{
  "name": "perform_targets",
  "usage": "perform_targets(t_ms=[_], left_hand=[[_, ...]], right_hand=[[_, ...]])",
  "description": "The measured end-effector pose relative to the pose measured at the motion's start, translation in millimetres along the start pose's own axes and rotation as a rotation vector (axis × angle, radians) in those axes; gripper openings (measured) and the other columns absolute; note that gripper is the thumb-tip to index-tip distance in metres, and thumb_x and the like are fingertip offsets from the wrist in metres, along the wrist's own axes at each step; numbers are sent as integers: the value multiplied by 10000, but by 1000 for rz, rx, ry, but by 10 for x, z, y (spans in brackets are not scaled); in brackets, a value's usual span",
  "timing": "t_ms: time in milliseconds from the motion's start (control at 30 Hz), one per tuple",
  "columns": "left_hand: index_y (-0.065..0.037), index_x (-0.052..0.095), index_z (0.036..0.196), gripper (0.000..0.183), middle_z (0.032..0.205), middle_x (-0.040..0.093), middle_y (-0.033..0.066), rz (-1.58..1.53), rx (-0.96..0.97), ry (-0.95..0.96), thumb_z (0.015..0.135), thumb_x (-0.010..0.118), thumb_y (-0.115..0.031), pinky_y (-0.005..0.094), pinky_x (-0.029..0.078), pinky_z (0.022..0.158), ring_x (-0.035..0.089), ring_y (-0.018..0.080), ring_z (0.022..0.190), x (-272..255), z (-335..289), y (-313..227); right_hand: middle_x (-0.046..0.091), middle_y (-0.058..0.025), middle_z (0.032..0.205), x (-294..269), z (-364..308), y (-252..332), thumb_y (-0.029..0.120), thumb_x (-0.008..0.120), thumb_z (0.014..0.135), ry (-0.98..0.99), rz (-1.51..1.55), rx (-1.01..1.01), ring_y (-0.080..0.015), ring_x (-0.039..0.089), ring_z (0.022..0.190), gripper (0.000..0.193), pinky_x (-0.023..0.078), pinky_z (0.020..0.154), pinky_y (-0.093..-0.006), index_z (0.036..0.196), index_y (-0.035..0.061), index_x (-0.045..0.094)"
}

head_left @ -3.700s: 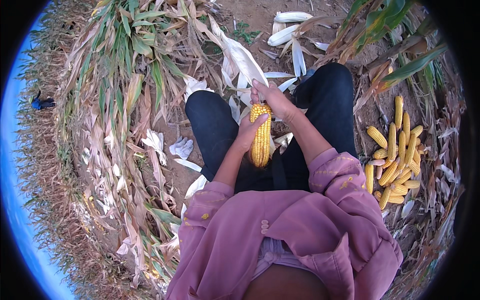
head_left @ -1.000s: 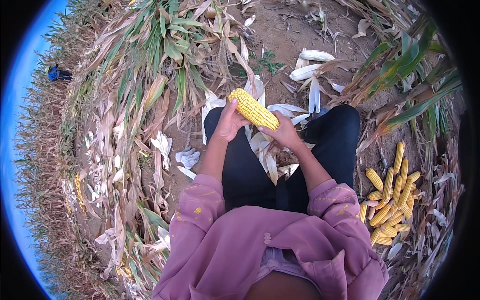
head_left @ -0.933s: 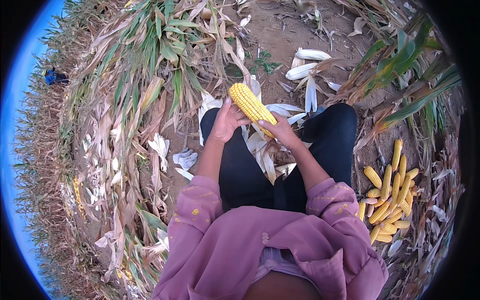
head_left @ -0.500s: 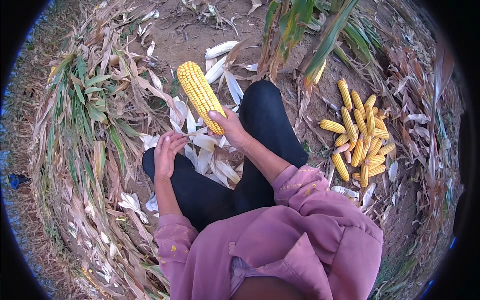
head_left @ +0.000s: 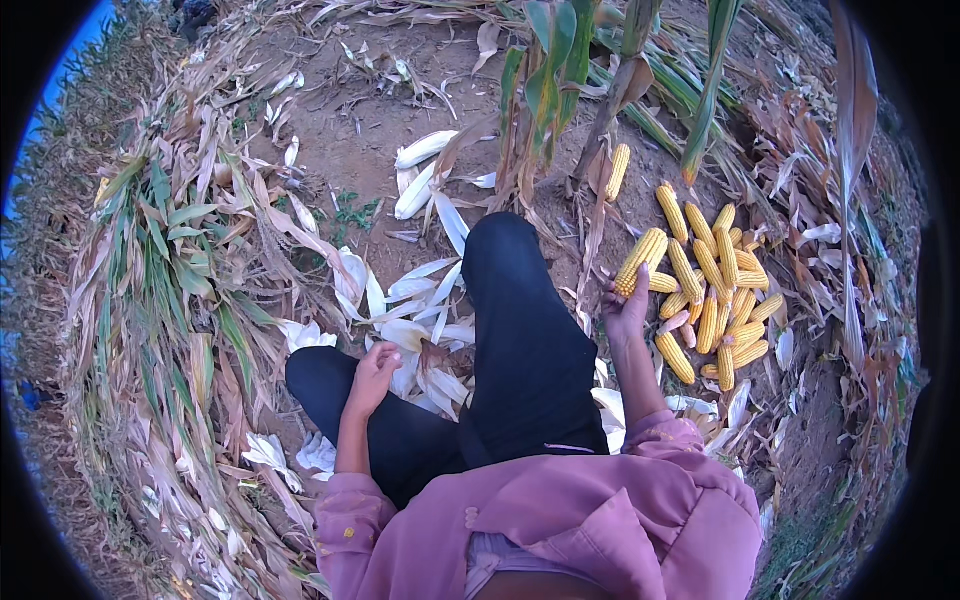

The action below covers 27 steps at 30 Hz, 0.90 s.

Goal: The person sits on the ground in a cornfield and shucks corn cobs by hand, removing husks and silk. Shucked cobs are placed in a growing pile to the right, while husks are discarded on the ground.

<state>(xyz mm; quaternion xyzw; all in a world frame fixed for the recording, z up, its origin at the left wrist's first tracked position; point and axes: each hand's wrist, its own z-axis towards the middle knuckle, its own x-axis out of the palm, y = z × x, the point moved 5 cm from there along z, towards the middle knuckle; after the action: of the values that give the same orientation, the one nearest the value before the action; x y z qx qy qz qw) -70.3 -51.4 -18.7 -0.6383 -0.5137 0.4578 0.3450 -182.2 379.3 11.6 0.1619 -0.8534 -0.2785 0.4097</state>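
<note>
My right hand (head_left: 625, 308) is closed around the lower end of a husked ear of corn (head_left: 642, 260), bright yellow and tilted up to the right. It hangs at the left edge of a pile of bare yellow corn ears (head_left: 727, 290) on the soil. One ear in that pile is shorter and pinkish. Over my left thigh, my left hand (head_left: 374, 376) is loosely bent and holds nothing that I can see. Beside it, pale stripped husks (head_left: 440, 340) are heaped between my legs.
Two ears still in white husks (head_left: 420, 165) lie ahead on bare soil. A single yellow ear (head_left: 618, 172) rests by a standing corn stalk (head_left: 602, 130). Dry stalks and leaves (head_left: 190, 290) bank up along the left, with more leaf litter (head_left: 800, 180) on the right.
My right hand has carried the ear of corn from over the husks across to the pile at the right. My left hand has drawn back slightly toward me, its fingers more bent.
</note>
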Motion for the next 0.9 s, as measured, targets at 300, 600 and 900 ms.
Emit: perform_targets(t_ms=[300, 600, 900], left_hand=[[-13, 497, 1181, 399, 1047, 593, 161, 398, 164, 234, 944, 497, -334, 382, 460, 831, 597, 287, 936, 414, -662, -481], [-32, 561, 1072, 382, 1058, 557, 116, 1342, 493, 261, 886, 526, -363, 524, 244, 1063, 495, 271, 1078, 195, -959, -332], [4, 481, 1160, 526, 1092, 496, 156, 918, 545, -315, 847, 582, -407, 396, 355, 932, 459, 306, 1066, -310, -693, -1030]], right_hand=[[560, -132, 1233, -658, 1051, 1029, 342, 420, 974, 34, -243, -511, -151, 566, 1010, 491, 431, 763, -211, 1371, 54, 392], [614, -43, 950, 1096, 176, -245, 192, 481, 976, 641, -889, -616, -96, 554, 820, 313, 452, 724, -216, 1220, 11, 557], [609, -178, 1091, 1976, -513, -881, 112, 532, 911, 911, -1494, -1238, -313, 573, 1024, 265, 435, 912, -394, 1140, -20, 551]])
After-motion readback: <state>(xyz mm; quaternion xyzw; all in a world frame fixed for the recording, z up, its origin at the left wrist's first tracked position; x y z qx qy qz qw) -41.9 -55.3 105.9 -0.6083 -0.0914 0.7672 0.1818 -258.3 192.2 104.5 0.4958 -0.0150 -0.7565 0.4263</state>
